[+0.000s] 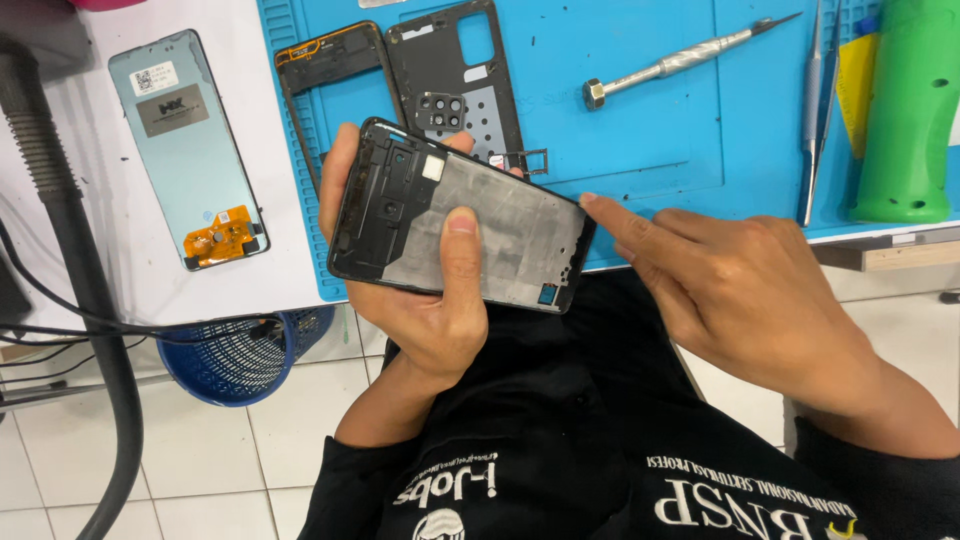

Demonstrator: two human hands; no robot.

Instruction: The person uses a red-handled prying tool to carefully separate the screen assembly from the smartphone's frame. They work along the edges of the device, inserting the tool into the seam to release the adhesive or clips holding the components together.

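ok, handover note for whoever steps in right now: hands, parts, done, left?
Left hand grips the stripped phone frame, thumb across its inner side.
Right hand holds nothing; index fingertip touches the frame's end edge.
On the blue mat: back cover, black bezel, screwdriver, tweezers.
Screen panel lies on the white table, left of the mat.
Done: phone opened and parts set apart.
Left: nothing is reassembled.
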